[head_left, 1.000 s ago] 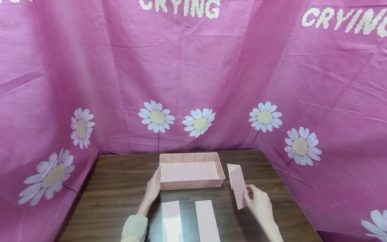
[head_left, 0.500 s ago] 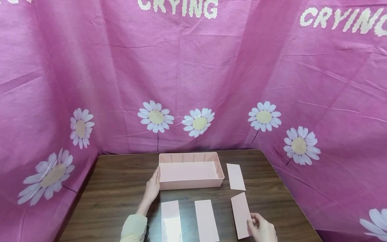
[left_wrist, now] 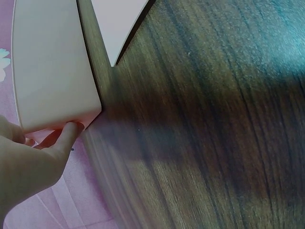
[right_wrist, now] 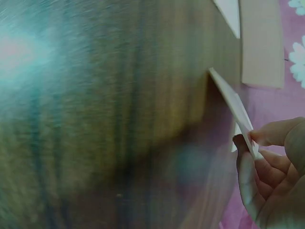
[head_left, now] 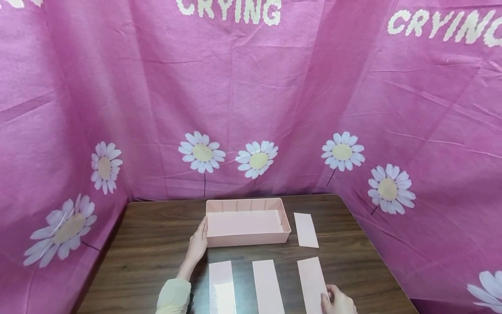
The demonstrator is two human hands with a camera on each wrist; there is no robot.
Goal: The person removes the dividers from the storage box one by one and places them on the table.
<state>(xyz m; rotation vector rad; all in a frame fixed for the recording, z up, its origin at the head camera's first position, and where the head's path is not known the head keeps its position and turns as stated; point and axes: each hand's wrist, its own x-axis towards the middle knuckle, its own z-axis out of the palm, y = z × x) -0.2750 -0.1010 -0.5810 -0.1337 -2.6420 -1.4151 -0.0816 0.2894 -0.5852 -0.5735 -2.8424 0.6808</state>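
A long pink plastic tray (head_left: 249, 239), with ribs along its inner walls, stands at the back of the table. My left hand (head_left: 198, 242) rests against its left end; in the left wrist view the thumb (left_wrist: 71, 134) lies on that end wall. Low on the right, my right hand (head_left: 340, 302) pinches the right edge of a flat pink divider panel (head_left: 312, 281). The right wrist view shows that panel (right_wrist: 232, 104) edge-on and tilted over the table, between thumb and fingers. Part of the right hand is cut off by the head view's lower edge.
Two more pink panels, one on the left (head_left: 222, 283) and one in the middle (head_left: 268, 285), lie in front of the tray. A shorter-looking panel (head_left: 306, 230) lies right of it. Pink flowered cloth (head_left: 251, 96) hangs around the brown table (head_left: 157, 231).
My right hand has come down toward the near edge with its panel, away from the one beside the tray, and brought it in line with the other two. My left hand stays put.
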